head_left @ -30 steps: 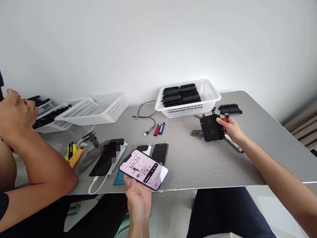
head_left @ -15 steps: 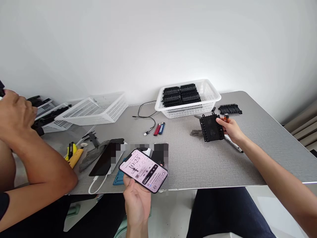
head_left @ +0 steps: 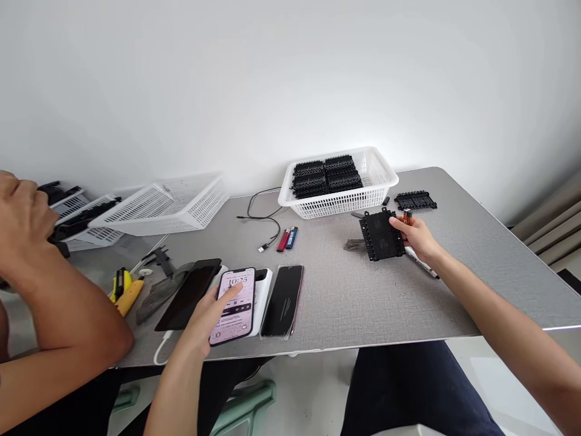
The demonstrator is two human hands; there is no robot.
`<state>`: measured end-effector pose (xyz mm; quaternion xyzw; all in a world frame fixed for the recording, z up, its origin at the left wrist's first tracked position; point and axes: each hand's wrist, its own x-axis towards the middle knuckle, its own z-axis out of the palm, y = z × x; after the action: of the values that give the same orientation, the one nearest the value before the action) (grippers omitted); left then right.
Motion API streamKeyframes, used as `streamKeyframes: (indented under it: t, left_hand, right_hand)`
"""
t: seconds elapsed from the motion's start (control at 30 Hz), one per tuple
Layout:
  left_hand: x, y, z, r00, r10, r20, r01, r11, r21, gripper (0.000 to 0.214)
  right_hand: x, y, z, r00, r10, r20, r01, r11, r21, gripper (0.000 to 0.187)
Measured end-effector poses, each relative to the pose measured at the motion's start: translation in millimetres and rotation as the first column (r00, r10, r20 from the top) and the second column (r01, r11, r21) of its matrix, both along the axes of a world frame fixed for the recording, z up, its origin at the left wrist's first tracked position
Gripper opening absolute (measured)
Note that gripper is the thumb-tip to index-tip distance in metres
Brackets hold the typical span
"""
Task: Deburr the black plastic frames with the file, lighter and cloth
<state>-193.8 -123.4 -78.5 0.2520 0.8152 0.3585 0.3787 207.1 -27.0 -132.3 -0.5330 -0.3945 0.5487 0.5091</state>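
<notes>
My left hand (head_left: 204, 321) grips a smartphone (head_left: 233, 324) with a lit pink lock screen, thumb across the display. It lies low over a white object (head_left: 263, 297) at the table's front. Beside that is a second phone (head_left: 283, 301), dark-screened, in a clear sleeve. On the right, my right hand (head_left: 422, 239) pinches the edge of a black plastic panel (head_left: 382, 236) with toothed sides, tilted up toward me. Small orange-and-black cylinders (head_left: 407, 215) show at these fingers; whether they are held I cannot tell. Under the hand lies a white marker (head_left: 423, 264).
A white basket (head_left: 345, 208) of black panels stands at the back; another panel (head_left: 415, 200) lies right of it. Two lighters (head_left: 287, 239) and a black cable (head_left: 272, 221) lie mid-table. At left are a white basket (head_left: 190, 212), a dark tablet (head_left: 188, 297) and another person's arm (head_left: 68, 290).
My left hand has turned the phone upright and brought it left and down toward the table, uncovering the second phone. My right hand still holds the panel, nearly unmoved. The view has shifted slightly.
</notes>
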Motion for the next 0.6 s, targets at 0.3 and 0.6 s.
streamKeyframes:
  t: [0.3,0.6]
  left_hand:
    - [-13.9,19.8,-4.7,0.862,-0.373,-0.343,0.331,0.927,-0.176,0.055]
    - [4.4,11.1,-10.2,0.774,-0.206,-0.599,0.218,0.975,-0.054,0.048]
  right_hand:
    - [0.7,0.3,-0.7,1.0,0.02,0.012,-0.02,1.0,-0.003,0.051]
    - [-1.1,-1.1,1.2,1.0,0.018,0.011,-0.018,1.0,0.001,0.05]
